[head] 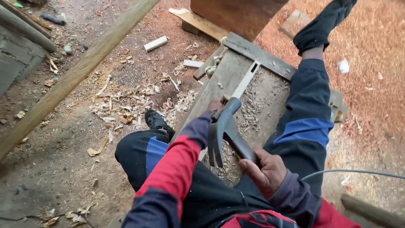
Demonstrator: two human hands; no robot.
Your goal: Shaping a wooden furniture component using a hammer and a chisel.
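Observation:
My right hand (266, 169) grips the handle of a dark claw hammer (222, 131), whose head is raised over a grey wooden plank (270, 99) that I sit astride. My left hand (215, 105) is mostly hidden behind the hammer head. Its fingers are closed around a small upright tool (226, 98), of which only the top shows. A pale narrow strip (247, 79) runs along the plank just beyond that hand. Wood chips (249, 116) lie scattered on the plank around the tool.
A long wooden beam (76, 74) crosses the left side diagonally. Shavings (126, 105) and small offcuts (155, 43) litter the dirt floor. Reddish sawdust (371, 63) covers the right. A brown wooden block (236, 14) stands beyond the plank. A grey cable (358, 172) runs at right.

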